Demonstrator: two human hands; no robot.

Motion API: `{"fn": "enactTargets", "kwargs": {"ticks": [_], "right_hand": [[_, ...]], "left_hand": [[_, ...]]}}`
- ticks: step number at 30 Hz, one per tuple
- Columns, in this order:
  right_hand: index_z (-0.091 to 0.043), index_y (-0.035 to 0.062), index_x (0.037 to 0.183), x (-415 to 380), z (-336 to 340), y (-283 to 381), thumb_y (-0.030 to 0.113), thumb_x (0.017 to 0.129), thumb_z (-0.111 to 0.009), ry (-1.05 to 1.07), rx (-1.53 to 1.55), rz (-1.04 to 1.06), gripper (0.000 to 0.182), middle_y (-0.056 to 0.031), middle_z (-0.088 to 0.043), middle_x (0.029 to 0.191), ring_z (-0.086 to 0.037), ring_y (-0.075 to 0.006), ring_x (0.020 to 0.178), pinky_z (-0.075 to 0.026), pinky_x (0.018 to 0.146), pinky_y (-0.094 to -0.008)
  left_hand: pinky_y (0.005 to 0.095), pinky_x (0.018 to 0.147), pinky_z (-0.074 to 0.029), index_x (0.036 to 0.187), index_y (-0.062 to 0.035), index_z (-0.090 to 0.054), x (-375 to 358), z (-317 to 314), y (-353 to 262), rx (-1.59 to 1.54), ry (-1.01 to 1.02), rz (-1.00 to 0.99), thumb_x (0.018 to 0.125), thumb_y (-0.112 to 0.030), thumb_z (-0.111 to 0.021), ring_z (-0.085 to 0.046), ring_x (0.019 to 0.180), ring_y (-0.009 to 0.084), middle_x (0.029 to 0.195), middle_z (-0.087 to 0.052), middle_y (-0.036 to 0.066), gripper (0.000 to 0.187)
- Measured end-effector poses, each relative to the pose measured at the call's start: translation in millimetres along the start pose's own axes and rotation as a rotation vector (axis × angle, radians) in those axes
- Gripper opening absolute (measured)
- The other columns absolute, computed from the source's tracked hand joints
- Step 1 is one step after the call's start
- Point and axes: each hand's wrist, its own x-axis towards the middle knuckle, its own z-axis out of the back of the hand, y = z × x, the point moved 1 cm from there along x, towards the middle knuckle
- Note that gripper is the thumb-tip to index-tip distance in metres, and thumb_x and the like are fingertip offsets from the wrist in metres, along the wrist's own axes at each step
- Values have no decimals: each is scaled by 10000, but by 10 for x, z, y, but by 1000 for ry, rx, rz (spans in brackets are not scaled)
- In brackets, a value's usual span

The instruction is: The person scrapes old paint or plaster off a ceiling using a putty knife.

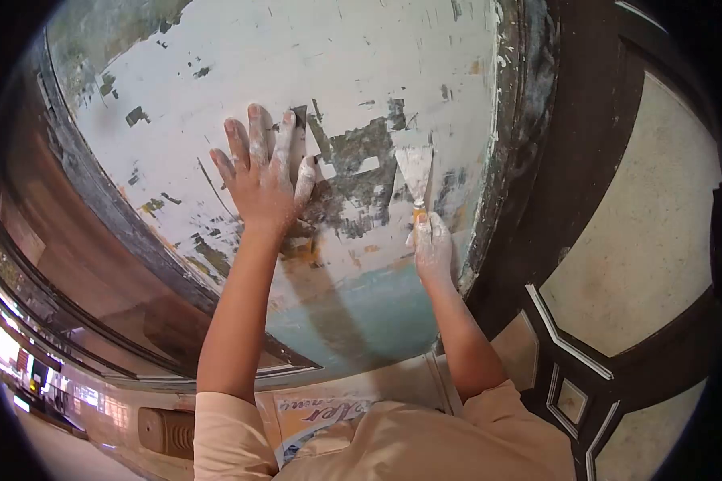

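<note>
My left hand [265, 172] lies spread on the patchy wall [217, 40], its fingers apart and coated with white powder. To its right, my right hand [431, 244] is wrapped round the handle of a putty knife [415, 167], whose wide blade points up and is smeared with white. The blade is at the wall, beside a dark bare patch [365, 152] between the two hands. White filler covers much of the wall, with dark spots scattered in it. Below is a teal painted strip [369, 309].
Dark wooden trim [529, 120] borders the wall on the right, beside pale stone-like panels [634, 216]. A brown framed surface [96, 248] curves along the left. Near my body are a printed bag [317, 413] and a brown object [164, 430].
</note>
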Motion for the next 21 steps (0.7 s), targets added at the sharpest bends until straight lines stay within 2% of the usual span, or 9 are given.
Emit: {"fn": "enactTargets", "kwargs": {"ticks": [1,2,4,7,10,14,16,17,21], "right_hand": [[-537,-9,990,-31,10,-121,160,971,-496,60,-69,9,175,-89,-541,693,-547,-186,642,-434,578,-353],[-539,-7,983,-80,38,-551,180,982,-452,-71,-566,624,206,-114,-530,667,-546,-221,593,-437,563,-361],[-542,-2,997,-458,119,-980,183,991,-426,109,-306,123,218,-101,-523,652,-533,-200,566,-431,552,-347],[-542,-1,1030,-541,193,-892,170,986,-448,130,-88,-237,200,-96,-523,659,-544,-181,582,-434,558,-332],[-555,-4,1007,-111,181,-235,180,984,-461,33,-65,-59,208,-82,-521,659,-546,-163,595,-430,561,-317],[-562,-1,938,151,216,-78,190,975,-477,-39,-6,-131,213,-89,-531,665,-549,-182,588,-434,561,-334],[-561,10,879,41,294,-647,229,973,-479,-23,-366,298,252,-98,-536,645,-551,-195,580,-430,556,-355],[-560,10,868,-125,342,-543,259,962,-483,96,-247,30,277,-118,-554,632,-574,-245,602,-454,590,-373],[-555,9,855,-361,315,-777,280,962,-477,108,-121,-80,302,-116,-548,614,-572,-252,590,-459,592,-371]], "left_hand": [[663,1077,-126,1391,-242,-496,-70,-44,-10,-16,-12,-26,792,-412,-626,-147,1443,386,1552,-264,109,636],[664,1077,-123,1386,-243,-502,-117,-55,-18,-30,-24,-49,784,-418,-630,-151,1443,383,1552,-267,109,639],[665,1078,-119,1378,-248,-511,-182,-34,-37,-38,-2,-50,774,-425,-633,-158,1443,379,1550,-272,106,640],[665,1077,-125,1367,-241,-525,-180,-52,-53,-41,27,-30,779,-432,-633,-162,1440,387,1545,-287,98,627],[639,1111,-79,1378,-346,-493,-184,-36,-57,-65,46,9,803,-460,-617,-109,1464,322,1562,-255,45,599],[632,1110,-85,1359,-319,-527,-188,-54,-63,-30,42,12,782,-447,-631,-132,1459,329,1553,-281,52,600],[655,1088,-115,1364,-224,-528,-173,-46,-67,-26,2,-33,793,-397,-621,-155,1442,388,1537,-302,108,605],[653,1090,-114,1363,-224,-529,-174,-42,-66,-29,10,-31,789,-395,-622,-153,1443,387,1537,-300,110,607],[650,1090,-119,1361,-219,-533,-157,-32,-93,-7,36,-9,776,-394,-626,-157,1442,388,1534,-305,119,618]]}}
